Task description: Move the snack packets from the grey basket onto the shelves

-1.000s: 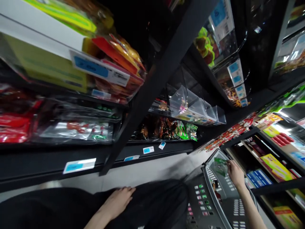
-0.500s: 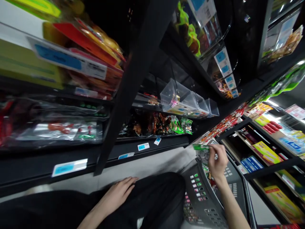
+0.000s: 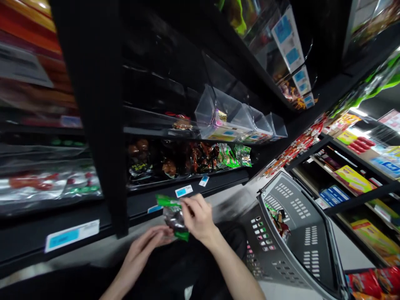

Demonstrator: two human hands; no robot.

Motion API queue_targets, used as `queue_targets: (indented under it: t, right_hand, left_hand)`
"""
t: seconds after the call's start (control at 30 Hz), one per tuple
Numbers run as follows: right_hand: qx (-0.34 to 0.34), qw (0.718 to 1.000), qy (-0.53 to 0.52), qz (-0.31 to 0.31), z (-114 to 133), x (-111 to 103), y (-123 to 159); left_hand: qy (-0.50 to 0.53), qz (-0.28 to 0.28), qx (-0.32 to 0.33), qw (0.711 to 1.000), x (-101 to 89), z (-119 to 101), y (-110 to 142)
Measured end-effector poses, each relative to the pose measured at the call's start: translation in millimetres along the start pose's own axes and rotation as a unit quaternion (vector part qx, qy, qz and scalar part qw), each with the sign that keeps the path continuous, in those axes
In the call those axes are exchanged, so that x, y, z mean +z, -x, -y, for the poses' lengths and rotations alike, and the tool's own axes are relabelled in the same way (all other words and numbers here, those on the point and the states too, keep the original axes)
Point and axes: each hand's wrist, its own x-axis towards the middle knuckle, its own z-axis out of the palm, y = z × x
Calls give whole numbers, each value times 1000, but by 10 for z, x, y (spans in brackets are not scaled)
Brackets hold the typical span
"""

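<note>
My right hand [image 3: 198, 218] pinches the edge of a small snack packet [image 3: 173, 216], dark in the middle with green ends. It hangs tilted in front of the low shelf edge. Beside its lower end is my left hand [image 3: 151, 241], palm turned toward it with the fingers stretched out; the fingertips reach the packet, though I cannot tell whether they touch. To the right stands a grey shopping basket [image 3: 265, 231] with several packets [image 3: 279, 221] inside.
Ahead, the low shelf [image 3: 225, 177] holds dark and green packets [image 3: 229, 155]. Above them are clear plastic bins [image 3: 225, 118]. A black upright post [image 3: 100, 104] stands at left. More stocked shelves [image 3: 340, 208] rise at right, with red packets [image 3: 375, 283] at the lower right corner.
My right hand has moved left from over the basket to in front of my body, carrying the green-ended packet. My left hand has risen off my leg toward it.
</note>
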Motion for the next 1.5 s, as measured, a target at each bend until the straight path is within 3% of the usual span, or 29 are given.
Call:
queue_targets:
  t: [0.07, 0.13, 0.17, 0.23, 0.33, 0.43, 0.6, 0.7, 0.83, 0.9, 1.0, 1.03, 1.17, 1.33, 1.5]
  right_hand:
    - [-14, 996, -14, 90, -56, 279, 50]
    - [-13, 988, -41, 150, -81, 457, 183]
    - [0, 986, -62, 157, -74, 515, 273]
    - [48, 983, -112, 136, -25, 599, 470]
    - [162, 964, -199, 76, 91, 701, 702]
    - [243, 925, -288, 52, 218, 801, 781]
    - [252, 887, -380, 74, 309, 828, 686]
    - [282, 875, -390, 48, 209, 763, 618]
    - [407, 842, -354, -35, -31, 740, 564]
    - [460, 795, -395, -20, -109, 782, 562]
    - [497, 692, -518, 74, -102, 868, 601]
    - [500, 669, -542, 90, -76, 893, 621]
    - [531, 651, -542, 29, -9, 949, 686]
    - [613, 593, -513, -97, -129, 964, 672]
    - [604, 603, -508, -115, -171, 940, 623]
  left_hand:
    - [0, -41, 15, 999, -16, 24, -28]
    - [-87, -62, 38, 994, 6, 50, -26]
    - [-161, -78, 60, 982, 28, 62, -15]
    - [-318, -132, 114, 932, 79, 93, 9]
    - [-417, -115, 140, 891, 111, 165, 8]
    - [-381, -176, 156, 894, 51, 234, -21]
    - [-277, -191, 72, 939, -47, 249, -57]
    - [-162, -191, 47, 967, -7, 218, -85]
    - [-76, -207, 43, 974, 43, 152, -117]
    - [-61, -228, 35, 971, 34, 131, -115]
    - [-43, -243, 32, 969, 5, 122, -92]
    - [-45, -247, 37, 967, -4, 121, -84]
    - [-67, -207, 43, 975, -16, 122, -64]
    - [-88, -110, -6, 990, 7, 156, -64]
    - [-110, -122, -7, 986, 6, 167, -57]
